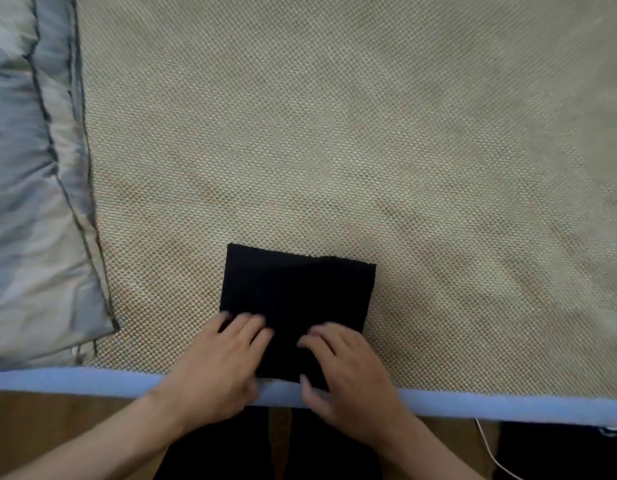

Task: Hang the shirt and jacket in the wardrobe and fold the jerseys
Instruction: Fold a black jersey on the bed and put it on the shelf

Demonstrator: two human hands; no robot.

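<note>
You are looking down at a big tan woven mat (369, 133) spread over the bed. It has a light blue edge (75, 381) along the near side. A grey and blue quilt (33, 202) lies on the left, lapping over the mat. Below the edge you see a brown wooden floor (40, 427). A thin white cord (492, 452) lies on the floor at the right.

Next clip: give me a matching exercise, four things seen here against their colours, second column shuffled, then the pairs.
Things:
1. folded jersey
2. mat
3. mat's edge trim
4. quilt

Colours:
A. light blue
B. beige
C. black
D. grey patchwork

Pairs: 1-C, 2-B, 3-A, 4-D

Both the left hand and the right hand rest on the jersey's near edge.
</note>
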